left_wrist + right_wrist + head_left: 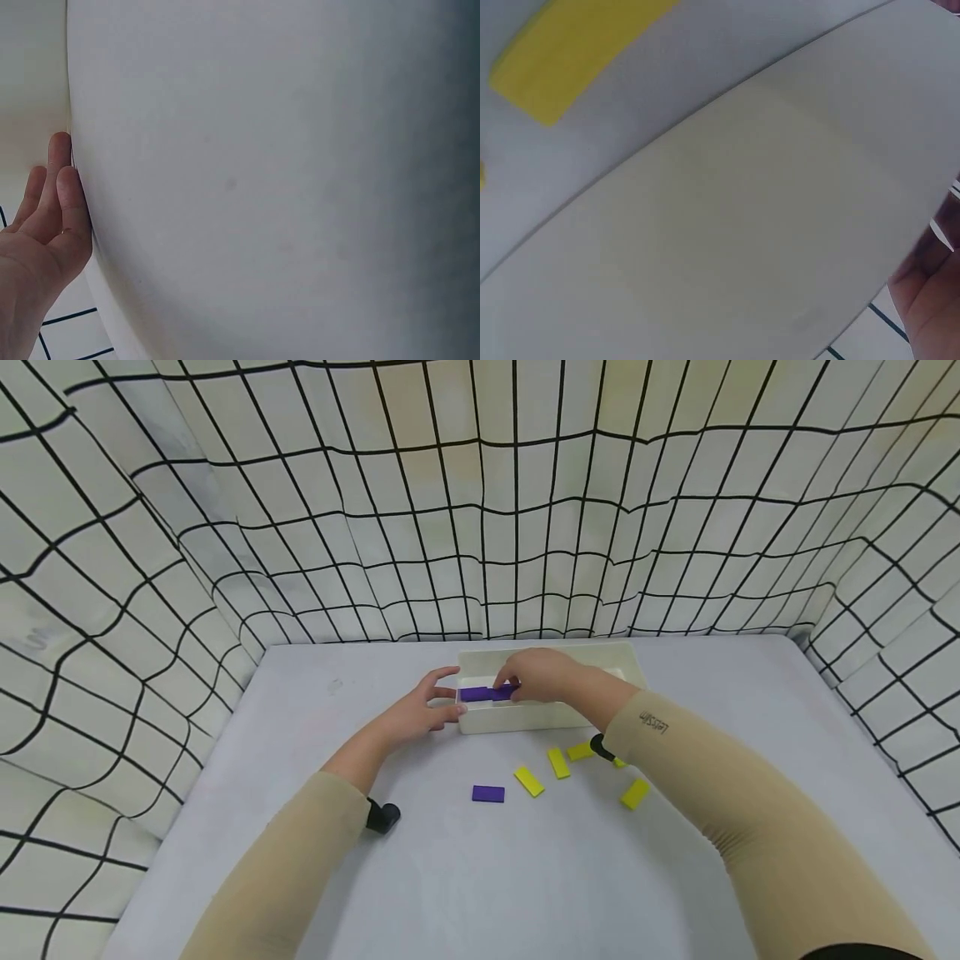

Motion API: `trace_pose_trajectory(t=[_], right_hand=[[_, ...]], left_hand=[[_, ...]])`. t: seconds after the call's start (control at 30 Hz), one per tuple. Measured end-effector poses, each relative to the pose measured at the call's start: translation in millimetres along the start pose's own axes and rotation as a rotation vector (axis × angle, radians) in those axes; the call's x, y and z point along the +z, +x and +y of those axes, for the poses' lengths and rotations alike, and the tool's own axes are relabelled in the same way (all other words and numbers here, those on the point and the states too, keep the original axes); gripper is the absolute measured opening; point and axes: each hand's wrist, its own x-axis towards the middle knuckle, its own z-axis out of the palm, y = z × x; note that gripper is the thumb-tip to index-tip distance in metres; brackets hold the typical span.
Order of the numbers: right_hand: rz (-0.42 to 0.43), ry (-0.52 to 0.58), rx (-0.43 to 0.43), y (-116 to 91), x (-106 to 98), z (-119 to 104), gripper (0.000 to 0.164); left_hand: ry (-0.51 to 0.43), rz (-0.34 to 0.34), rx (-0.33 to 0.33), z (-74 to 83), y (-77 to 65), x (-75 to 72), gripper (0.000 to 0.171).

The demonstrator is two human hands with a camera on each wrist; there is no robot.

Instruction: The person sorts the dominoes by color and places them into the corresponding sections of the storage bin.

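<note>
A long off-white box (525, 720) stands toward the back of the table. Inside its left end lies a purple block (473, 694), and directly to the right of it my right hand (551, 675) pinches a second purple block (503, 692) between thumb and fingers. My left hand (412, 710) is at the box's left end, fingers spread and thumb at the front corner. In the left wrist view, the left hand (45, 240) shows fairly straight fingers. The box's front wall fills most of the right wrist view, hiding much of the right hand (937, 300).
One purple block (488, 794) lies in front of the box. Several yellow blocks (528, 781) are scattered to its right, one partly under the right forearm. Black-lined netting (517, 560) over white walls encloses the back and sides of the white table (420, 893).
</note>
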Motion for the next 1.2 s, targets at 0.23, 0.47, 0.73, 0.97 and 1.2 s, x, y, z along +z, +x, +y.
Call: trace_pose_trajectory(t=[0.23, 0.47, 0.73, 0.97, 1.2], right_hand=[[-0.008, -0.002, 0.007, 10, 1, 3, 0.033], [-0.005, -0.002, 0.039, 17, 6, 8, 0.034], [0.002, -0.007, 0.044, 24, 12, 8, 0.033], [0.015, -0.015, 0.042, 26, 16, 7, 0.032], [0.027, -0.009, 0.031, 26, 18, 7, 0.032]], left_hand=[[-0.014, -0.006, 0.006, -0.7, 1.0, 0.3, 0.079], [-0.015, 0.000, 0.010, -1.3, 2.0, 1.4, 0.079], [-0.004, 0.004, 0.000, -1.6, 2.0, 1.0, 0.078], [-0.005, 0.005, -0.006, -1.3, 1.2, 0.0, 0.078], [-0.013, 0.009, -0.011, -0.4, 0.2, -0.5, 0.078]])
